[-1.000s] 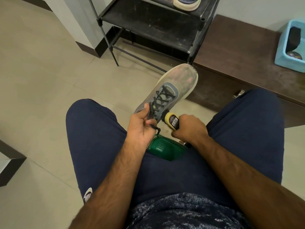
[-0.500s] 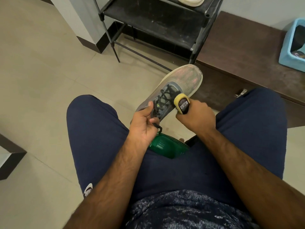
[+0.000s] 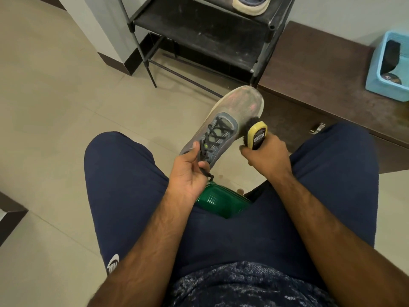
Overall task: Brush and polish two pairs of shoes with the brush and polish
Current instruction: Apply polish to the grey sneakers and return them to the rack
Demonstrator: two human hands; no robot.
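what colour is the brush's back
The black-bristled shoe brush has a yellow back with a black label; head view.

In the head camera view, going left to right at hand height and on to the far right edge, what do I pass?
Left hand → grey shoe → brush → blue basket.

You have open floor (image 3: 66, 96) to the left of the shoe (image 3: 232, 107). Ahead, the black rack (image 3: 199, 29) bars the way, its leg near the toe. On the right the brown bench (image 3: 321, 74) stands close, with a blue basket (image 3: 389, 90) on its far end.
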